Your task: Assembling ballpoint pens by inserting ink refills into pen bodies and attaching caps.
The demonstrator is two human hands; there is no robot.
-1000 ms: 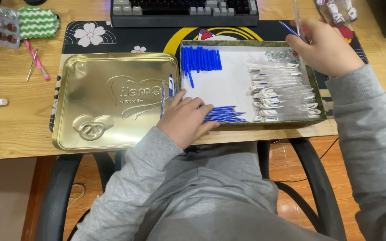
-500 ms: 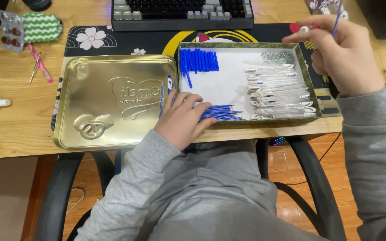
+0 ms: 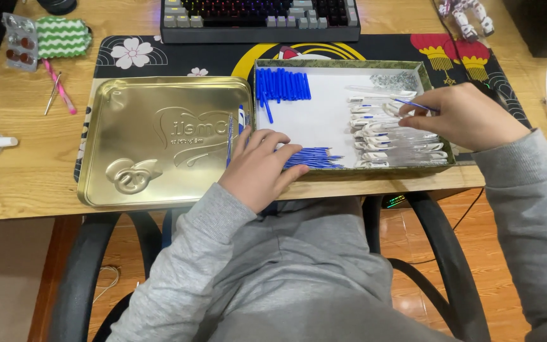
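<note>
- The wooden bench carries everything; a dark patterned mat lies across its middle, with a keyboard at 12 o'clock.
- A gold tin lid lies flat at 9 o'clock of the centre, embossed side up.
- A shallow tin tray sits just beside the lid at its 3 o'clock, lined in white.
- The right hand rests over the tray's 3 o'clock edge, its grip pinched shut on a thin blue pen refill that points toward 10 o'clock, above the clear pen barrels.
- The left hand lies at the tray's 7 o'clock corner, fingers loosely spread and holding nothing, fingertips touching a fan of blue refills at its 3 o'clock.
- A heap of clear pen barrels fills the tray's 3 o'clock side, directly under the pinched refill.
- A row of blue caps lies at the tray's 11 o'clock corner, well apart from both hands.
</note>
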